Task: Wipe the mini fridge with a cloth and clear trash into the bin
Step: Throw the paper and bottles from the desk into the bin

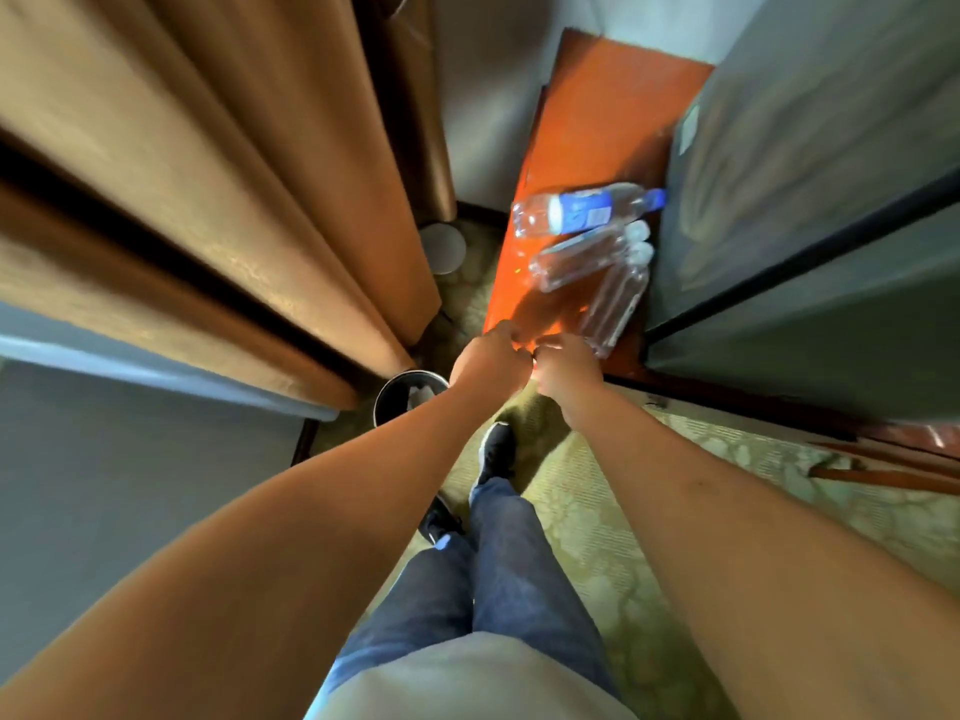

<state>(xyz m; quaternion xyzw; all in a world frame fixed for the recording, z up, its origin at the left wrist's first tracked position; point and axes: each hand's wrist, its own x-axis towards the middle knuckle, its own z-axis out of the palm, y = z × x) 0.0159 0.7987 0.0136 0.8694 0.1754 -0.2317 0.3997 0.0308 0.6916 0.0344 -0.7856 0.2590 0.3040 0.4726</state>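
Left hand [485, 358]: at centre frame, over the near edge of the counter; fingers curled inward, knuckles up; whether anything is held cannot be told.
Right hand [563, 368]: just beside the left hand, toward 3 o'clock, almost touching it; fingers curled; their contents hidden and blurred, so grip cannot be told.
Glossy orange-red wooden counter [597, 122]: running from centre toward 1 o'clock, between the curtains and the grey cabinet.
Clear plastic bottle with blue label and blue cap [584, 209]: lying on its side across the counter, at 1 o'clock from the hands, cap pointing toward the grey cabinet.
Clear unlabelled plastic bottles with white caps [592, 262]: lying on the counter just below the blue-labelled one, touching each other; the nearest one close to the right hand.
Grey flat-fronted cabinet, probably the mini fridge [810, 241]: filling the 2 to 3 o'clock side, against the counter's edge.
Round dark metal bin [387, 402]: on the floor at 9 o'clock from the left hand, something white inside.
Tan pleated curtains [208, 174]: from 9 to 12 o'clock.
Pale green patterned carpet [623, 537]: under the black shoes [496, 452] and blue jeans [498, 574] at 6 o'clock.
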